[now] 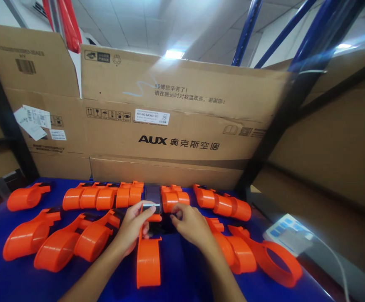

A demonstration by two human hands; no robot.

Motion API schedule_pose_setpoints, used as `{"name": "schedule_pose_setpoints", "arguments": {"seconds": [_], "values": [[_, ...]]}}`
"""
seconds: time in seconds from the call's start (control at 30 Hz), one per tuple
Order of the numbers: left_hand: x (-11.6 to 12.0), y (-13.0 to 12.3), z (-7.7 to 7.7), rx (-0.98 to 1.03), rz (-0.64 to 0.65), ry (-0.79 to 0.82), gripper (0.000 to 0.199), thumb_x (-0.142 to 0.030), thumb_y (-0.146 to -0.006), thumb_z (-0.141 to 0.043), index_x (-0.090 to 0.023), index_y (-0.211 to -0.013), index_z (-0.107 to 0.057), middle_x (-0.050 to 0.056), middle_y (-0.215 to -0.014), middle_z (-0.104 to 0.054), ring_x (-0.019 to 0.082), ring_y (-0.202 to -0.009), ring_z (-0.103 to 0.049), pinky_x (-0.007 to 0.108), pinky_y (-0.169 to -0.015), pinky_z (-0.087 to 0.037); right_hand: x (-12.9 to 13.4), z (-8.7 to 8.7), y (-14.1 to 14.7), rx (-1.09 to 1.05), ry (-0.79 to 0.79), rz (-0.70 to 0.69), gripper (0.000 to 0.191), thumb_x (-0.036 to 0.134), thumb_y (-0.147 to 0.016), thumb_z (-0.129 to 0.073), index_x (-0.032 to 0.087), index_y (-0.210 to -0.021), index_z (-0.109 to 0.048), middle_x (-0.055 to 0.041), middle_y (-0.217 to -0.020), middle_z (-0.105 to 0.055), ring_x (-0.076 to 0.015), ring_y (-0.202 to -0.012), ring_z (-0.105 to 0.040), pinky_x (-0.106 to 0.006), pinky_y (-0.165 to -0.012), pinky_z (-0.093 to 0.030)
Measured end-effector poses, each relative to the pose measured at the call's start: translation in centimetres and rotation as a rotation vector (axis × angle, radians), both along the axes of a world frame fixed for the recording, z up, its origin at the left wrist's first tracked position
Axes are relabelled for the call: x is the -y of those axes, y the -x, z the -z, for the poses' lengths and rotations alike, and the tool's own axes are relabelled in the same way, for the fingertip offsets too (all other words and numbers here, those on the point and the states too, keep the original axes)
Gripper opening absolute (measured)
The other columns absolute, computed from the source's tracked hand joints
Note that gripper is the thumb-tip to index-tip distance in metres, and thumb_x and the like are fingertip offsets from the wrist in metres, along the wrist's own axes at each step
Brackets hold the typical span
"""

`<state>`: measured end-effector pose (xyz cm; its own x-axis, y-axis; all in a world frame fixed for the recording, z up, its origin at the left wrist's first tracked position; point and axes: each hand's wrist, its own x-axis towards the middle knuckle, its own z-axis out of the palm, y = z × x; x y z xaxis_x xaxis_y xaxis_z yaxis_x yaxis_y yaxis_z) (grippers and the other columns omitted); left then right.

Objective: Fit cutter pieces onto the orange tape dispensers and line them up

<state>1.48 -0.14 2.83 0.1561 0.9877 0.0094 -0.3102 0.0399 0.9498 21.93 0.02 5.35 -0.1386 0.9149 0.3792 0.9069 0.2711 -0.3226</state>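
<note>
Because the cardboard panel (116,138) stands upright across the back, it serves to place everything else. Well in front of its middle, over the blue table cover (119,289), the left hand (136,224) grips an orange ring (148,264) by its stem, with the ring part hanging below. The left thumb presses over a black and silver piece (147,207) at the top of the stem, and the fingers wrap underneath. Just beside it, also in front of the panel's middle, the right hand (188,220) has its fingers curled inward; whether they pinch something small and dark, I cannot tell.

Judging by its thin, glossy wall, the ring is probably light plastic, fairly stiff but with a little spring, and smooth enough to slip under a loose touch. The stem looks the best place to take hold, since squeezing the round band might bend it out of shape; the black and silver piece calls for gentler pressure.

Closer to the panel's foot, a dark box (152,193) sits among a row of similar rings. More loose rings (27,239) lie before the panel's left end, and a white and blue device (291,233) rests beyond its right end.
</note>
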Motion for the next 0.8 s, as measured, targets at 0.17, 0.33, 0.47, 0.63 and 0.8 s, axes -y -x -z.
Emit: {"name": "schedule_pose_setpoints", "arguments": {"seconds": [0.17,0.33,0.47,0.63,0.8], "values": [[0.0,0.0,-0.1,0.008,-0.015,0.016,0.048,-0.053,-0.074,-0.08,-0.018,-0.106,-0.068,-0.005,-0.054,-0.059,0.007,-0.035,-0.039,0.018,-0.036,-0.039,0.1,0.0,0.1,0.036,-0.008,0.053,0.005,0.03,-0.085,-0.073,0.027,-0.09,-0.072,-0.002,-0.075,-0.073,-0.0199,-0.063,-0.067,-0.024,-0.052,-0.028],[0.0,0.0,-0.2,-0.001,0.004,0.015,0.05,-0.055,-0.075,-0.079,-0.018,-0.106,-0.067,0.0,-0.063,-0.068,0.006,-0.034,-0.04,0.018,-0.034,-0.038,-0.2,0.0,-0.1,0.014,-0.014,0.085,0.006,0.03,-0.09,-0.066,0.026,-0.087,-0.071,-0.0024,-0.071,-0.072,-0.0203,-0.063,-0.067,-0.024,-0.052,-0.031],[0.0,-0.2,-0.2,-0.022,0.01,0.003,0.051,-0.059,-0.077,-0.076,-0.018,-0.105,-0.067,0.004,-0.072,-0.072,0.005,-0.034,-0.041,0.018,-0.034,-0.038,-0.3,-0.5,0.3,-0.17,-0.056,-0.048,0.018,0.027,-0.096,-0.055,0.025,-0.086,-0.07,-0.0006,-0.071,-0.071,-0.0188,-0.065,-0.068,-0.024,-0.058,-0.043],[-0.1,-0.4,0.0,-0.003,-0.017,0.0,0.049,-0.061,-0.077,-0.075,-0.019,-0.103,-0.068,-0.004,-0.063,-0.061,0.005,-0.034,-0.042,0.018,-0.035,-0.039,0.5,-1.1,1.7,-0.365,-0.153,-0.385,0.023,0.032,-0.099,-0.055,0.022,-0.114,-0.07,-0.005,-0.093,-0.074,-0.0199,-0.085,-0.07,-0.028,-0.077,-0.054],[-0.2,-0.3,0.2,0.006,-0.024,0.003,0.047,-0.062,-0.079,-0.073,-0.02,-0.102,-0.067,-0.004,-0.065,-0.06,0.005,-0.034,-0.044,0.017,-0.035,-0.039,1.2,-1.4,2.6,-0.283,-0.149,-0.486,0.025,0.028,-0.099,-0.056,0.025,-0.12,-0.07,-0.0075,-0.107,-0.072,-0.0214,-0.097,-0.068,-0.033,-0.086,-0.054]]}}
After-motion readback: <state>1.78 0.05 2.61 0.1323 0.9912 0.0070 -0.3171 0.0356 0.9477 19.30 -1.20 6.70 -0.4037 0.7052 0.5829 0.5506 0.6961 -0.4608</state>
